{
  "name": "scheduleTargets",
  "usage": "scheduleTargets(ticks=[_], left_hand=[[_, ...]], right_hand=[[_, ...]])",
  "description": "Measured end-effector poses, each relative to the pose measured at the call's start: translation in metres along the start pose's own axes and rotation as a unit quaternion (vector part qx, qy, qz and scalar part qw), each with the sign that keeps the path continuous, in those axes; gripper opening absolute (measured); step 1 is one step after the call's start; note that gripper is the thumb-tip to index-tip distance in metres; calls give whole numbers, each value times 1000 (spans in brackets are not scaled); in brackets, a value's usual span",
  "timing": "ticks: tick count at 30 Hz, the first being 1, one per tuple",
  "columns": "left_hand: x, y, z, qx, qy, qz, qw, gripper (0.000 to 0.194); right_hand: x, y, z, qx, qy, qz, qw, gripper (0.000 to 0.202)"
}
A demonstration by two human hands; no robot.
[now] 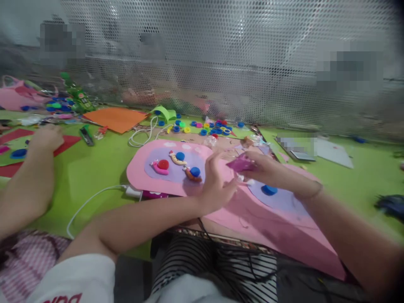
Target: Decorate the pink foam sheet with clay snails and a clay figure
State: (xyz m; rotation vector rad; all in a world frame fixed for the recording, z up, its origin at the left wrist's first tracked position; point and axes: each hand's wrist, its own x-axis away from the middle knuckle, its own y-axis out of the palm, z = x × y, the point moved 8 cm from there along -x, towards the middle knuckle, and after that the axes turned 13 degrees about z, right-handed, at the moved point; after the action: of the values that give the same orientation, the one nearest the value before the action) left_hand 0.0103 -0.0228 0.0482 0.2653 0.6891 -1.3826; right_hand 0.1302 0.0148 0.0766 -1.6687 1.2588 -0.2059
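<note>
My right hand, with a thin band round its wrist, grips a crumpled purple piece that looks like a small wrapper or packet. Facing it, my left hand has its fingers apart, thumb pointing right, with nothing visible in it. Both hands are over a pink card bearing lavender ovals. On the left oval are several clay snails with bottle-cap shells: a pink snail with a red cap, a cream one and a brown one with blue caps. A blue cap lies on the right oval.
Loose coloured caps are scattered behind the card. An orange sheet, a green stapler, white cables, a green bottle and a phone lie around. Another person's arm reaches in at left.
</note>
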Motion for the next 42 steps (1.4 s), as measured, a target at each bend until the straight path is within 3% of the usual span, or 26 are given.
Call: scheduleTargets(ticks=[1,3,6,9,13,16,24,29,33,35,42], left_hand=[[0,-1,5,23,20,-1,1000,64],[2,2,9,53,26,-23,998,52],[4,14,-5,66,-48,-76,994,27],[7,24,-20,98,-139,-106,980,23],[9,24,-29,227,-268,-74,933,19],[8,18,-33,243,-320,-29,915,19],[2,17,-36,210,-304,-20,929,17],[5,23,-28,264,-323,-52,907,19],[12,32,-21,271,-300,-117,907,35],[15,36,-24,258,-285,-139,913,30],[13,33,-33,187,-238,-120,946,27]], right_hand=[[13,5,-10,-28,18,-42,999,22],[29,7,-22,-45,34,-53,997,26],[37,5,-14,-67,61,22,996,28],[42,-2,2,-98,86,98,987,37],[45,-14,8,-172,91,162,967,28],[45,-19,7,-245,88,192,946,16],[45,-17,17,-225,94,242,939,12],[45,-29,8,-141,17,272,952,4],[43,-20,-2,-101,-44,200,974,13],[43,-13,-4,-100,-62,164,979,15],[45,-4,-8,-79,-72,142,984,10]])
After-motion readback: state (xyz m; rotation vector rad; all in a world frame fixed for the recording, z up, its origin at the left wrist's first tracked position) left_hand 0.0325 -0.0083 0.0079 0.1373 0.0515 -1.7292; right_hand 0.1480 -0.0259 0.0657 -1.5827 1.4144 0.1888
